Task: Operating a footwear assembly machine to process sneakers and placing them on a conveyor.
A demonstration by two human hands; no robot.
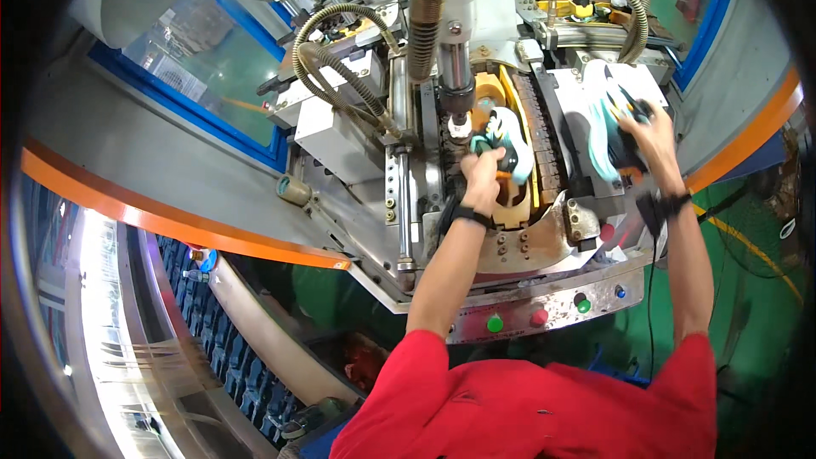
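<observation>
machine housing (72,123) in grey fills most of the frame, its orange rim (170,214) curving through the left side and reappearing at the right. green floor (748,229) shows beyond it at the right. below, a red shirt (510,408) takes up the lower middle, both forearms reaching upward from it. at the lower left runs a pale curved rail (272,336). a metal control panel (561,302) crosses just above the shirt. ribbed hoses (423,38) loop across the upper half, and a metal press rod (456,68) hangs at the upper middle. right of center, a yellow cradle (510,214) sits in the machine; over it is a white-and-teal shoe (517,140), tilted. a second shoe (597,119), similar in color and blurred, is farther right, in front of a white plate (563,85). the left hand (482,172) has its fingers closed around the lower left part of the first shoe. the right hand (653,132) grips the dark side of the second. a black wristband (470,217) circles the left wrist. smallest are the panel's round buttons (495,324), green, red and blue.
</observation>
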